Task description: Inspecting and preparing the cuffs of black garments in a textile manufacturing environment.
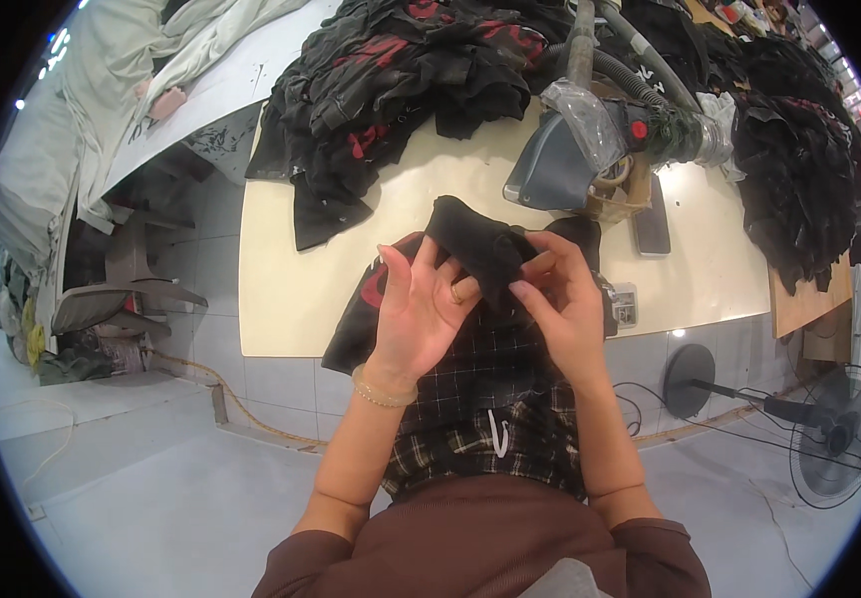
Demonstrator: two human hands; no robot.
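Observation:
A black garment (pixel 485 244) is bunched up between my hands over the near edge of the cream table. My left hand (pixel 417 314) is palm up, its thumb stretched away from the cloth. Its fingers run in behind the fabric and hold that side up, their tips partly hidden. On the other side, my right hand (pixel 568 299) pinches a fold between thumb and fingers. More black cloth with a red print (pixel 375 289) spreads under and beside my left hand, against the table edge.
A large heap of black garments with red prints (pixel 391 70) covers the table's (pixel 271 269) far side. Beyond my right hand stand a grey-blue machine with hoses (pixel 555 164), a carton and a dark flat phone-like slab (pixel 652 221). A fan (pixel 834 434) stands at the right.

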